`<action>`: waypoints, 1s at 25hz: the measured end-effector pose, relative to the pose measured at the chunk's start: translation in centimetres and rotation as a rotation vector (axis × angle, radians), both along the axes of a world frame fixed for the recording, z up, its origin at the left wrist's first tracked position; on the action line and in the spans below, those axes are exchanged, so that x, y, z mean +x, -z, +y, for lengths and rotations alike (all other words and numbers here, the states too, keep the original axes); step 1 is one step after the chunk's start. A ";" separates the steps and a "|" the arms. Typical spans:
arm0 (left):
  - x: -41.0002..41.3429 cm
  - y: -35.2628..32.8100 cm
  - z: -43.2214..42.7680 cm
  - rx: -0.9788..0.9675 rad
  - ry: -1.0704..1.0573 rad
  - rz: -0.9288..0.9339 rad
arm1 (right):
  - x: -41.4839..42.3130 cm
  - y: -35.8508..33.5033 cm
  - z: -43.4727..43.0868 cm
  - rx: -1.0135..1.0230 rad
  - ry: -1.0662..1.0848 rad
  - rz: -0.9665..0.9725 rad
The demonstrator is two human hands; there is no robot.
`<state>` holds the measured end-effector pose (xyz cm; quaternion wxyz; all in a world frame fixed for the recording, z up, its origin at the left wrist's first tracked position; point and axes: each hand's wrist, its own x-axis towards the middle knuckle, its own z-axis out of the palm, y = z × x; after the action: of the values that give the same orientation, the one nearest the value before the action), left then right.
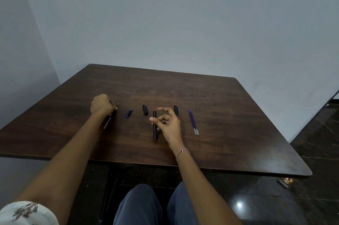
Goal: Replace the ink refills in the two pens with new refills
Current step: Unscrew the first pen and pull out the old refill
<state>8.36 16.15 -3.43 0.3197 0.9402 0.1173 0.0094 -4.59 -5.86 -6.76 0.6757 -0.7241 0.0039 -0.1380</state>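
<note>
- Left hand [103,104]: fingers closed round a thin pale refill [107,123] that slants low over the left of the table [220,107]. I take it for the spent one, out of its pen.
- Right hand [168,122]: relaxed, fingers loosely bent, grasping nothing. It hovers by the black barrel [155,131]; whether they touch I cannot tell.
- Between the hands: small blue piece [129,112] and black cap [145,109], both lying loose.
- Behind the right hand: second black piece [176,110], partly hidden.
- Further right: two purple refills [193,122], side by side, untouched.
- Step, as I judge it: old refill out, none replaced.
- Next move calls for: discarding it, then threading a purple refill into the barrel.
</note>
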 end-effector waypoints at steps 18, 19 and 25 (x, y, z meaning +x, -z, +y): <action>-8.1 2.4 -9.7 -0.777 0.185 -0.420 | 0.3 0.1 -0.2 0.023 0.204 -0.120; -8.2 2.6 -10.3 -0.825 0.208 -0.360 | 0.4 0.2 -0.3 0.046 0.232 -0.130; -8.9 2.7 -10.7 -0.909 0.372 -0.249 | 0.5 0.3 -0.4 0.048 0.288 -0.161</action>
<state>-0.49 5.42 -6.15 0.7044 0.7027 -0.0990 0.0123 -4.08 -6.21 -7.03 0.6641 -0.6863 0.0568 -0.2911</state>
